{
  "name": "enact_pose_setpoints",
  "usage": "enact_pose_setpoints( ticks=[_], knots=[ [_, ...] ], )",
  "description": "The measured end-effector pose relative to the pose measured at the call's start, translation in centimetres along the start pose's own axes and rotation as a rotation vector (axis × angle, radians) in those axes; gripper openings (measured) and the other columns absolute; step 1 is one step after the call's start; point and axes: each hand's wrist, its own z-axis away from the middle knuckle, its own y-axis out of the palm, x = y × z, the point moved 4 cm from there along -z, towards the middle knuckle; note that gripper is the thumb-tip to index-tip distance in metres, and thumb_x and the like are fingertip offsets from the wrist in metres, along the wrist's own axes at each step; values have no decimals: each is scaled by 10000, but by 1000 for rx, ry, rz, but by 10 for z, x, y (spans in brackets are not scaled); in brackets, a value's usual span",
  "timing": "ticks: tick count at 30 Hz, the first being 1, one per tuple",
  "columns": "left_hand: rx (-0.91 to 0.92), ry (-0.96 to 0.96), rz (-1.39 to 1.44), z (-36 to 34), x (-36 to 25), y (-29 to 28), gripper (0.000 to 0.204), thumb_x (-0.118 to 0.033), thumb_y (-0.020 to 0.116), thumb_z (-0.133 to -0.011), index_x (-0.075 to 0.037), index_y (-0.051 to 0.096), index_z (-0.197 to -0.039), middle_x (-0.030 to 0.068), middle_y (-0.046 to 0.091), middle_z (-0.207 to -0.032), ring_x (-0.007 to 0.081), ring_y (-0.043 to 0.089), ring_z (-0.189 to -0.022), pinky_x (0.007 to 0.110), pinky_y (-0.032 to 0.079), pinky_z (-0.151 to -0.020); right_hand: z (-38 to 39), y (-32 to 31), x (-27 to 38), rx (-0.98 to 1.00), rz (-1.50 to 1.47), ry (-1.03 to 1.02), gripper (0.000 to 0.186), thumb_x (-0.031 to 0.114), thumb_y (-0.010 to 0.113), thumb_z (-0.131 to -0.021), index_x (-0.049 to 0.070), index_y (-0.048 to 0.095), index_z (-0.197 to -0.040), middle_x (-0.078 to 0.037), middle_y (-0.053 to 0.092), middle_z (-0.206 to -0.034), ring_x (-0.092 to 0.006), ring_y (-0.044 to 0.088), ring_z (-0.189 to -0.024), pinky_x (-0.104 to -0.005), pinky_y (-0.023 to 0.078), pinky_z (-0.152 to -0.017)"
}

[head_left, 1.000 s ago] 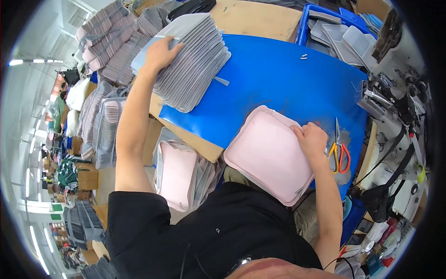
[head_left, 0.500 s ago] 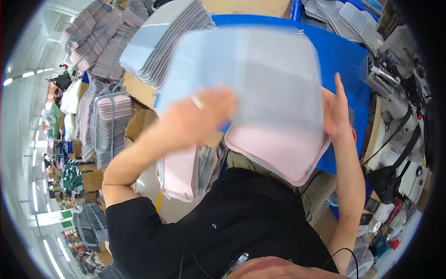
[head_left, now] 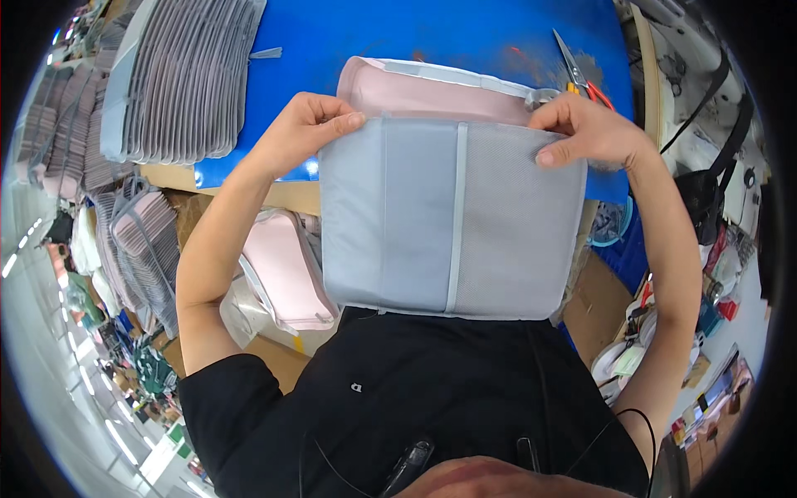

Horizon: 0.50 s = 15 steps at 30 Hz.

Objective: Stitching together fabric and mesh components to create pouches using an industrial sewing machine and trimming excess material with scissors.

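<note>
Evidently, the left hand (head_left: pixel 320 124) and right hand (head_left: pixel 585 133) each pinch an upper corner of a flat, rectangular blue-and-grey fabric panel (head_left: pixel 419 216), held up before the torso. It looks light and pliable, likely to sag from one corner, so gripping both upper corners seems sound. Beyond it, a pale pink, shallow-rimmed fabric piece (head_left: pixel 440 98) shows against the glossy blue tabletop (head_left: pixel 374 29), between a grey layered stack (head_left: pixel 187 79) and metal-bladed scissors (head_left: pixel 568 56).
</note>
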Motion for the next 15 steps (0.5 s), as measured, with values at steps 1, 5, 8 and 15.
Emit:
enact_pose_setpoints(
  ticks=[1,5,8,15],
  knots=[
    [12,42,24,-2,-3,0,293,-327,750,-963,-37,784,-950,-8,685,-752,56,584,-677,240,473,-604,-3,0,3,31,162,72,415,356,906,-763,20,786,-975,13,681,-815,-107,617,-797,-263,484,-743],
    [39,63,-14,-13,-12,0,287,-308,769,-943,-21,779,-940,-4,689,-769,76,589,-700,251,481,-628,-34,14,17,7,260,-16,299,332,794,-911,35,775,-888,27,556,-692,-97,496,-687,-298,429,-662],
    [-143,317,-344,-27,-18,-6,240,-273,781,-918,-34,787,-934,15,718,-796,148,632,-763,291,511,-704,-45,20,12,-154,317,-22,248,273,769,-931,34,777,-866,-3,599,-782,-127,536,-729,-312,457,-684],
    [-495,761,-823,-69,-10,1,162,-230,775,-893,-72,804,-920,71,788,-991,269,708,-995,416,541,-895,-56,30,16,-726,1111,-494,189,250,744,-912,72,805,-896,-46,668,-1264,-247,652,-977,-388,527,-826]
  ],
)
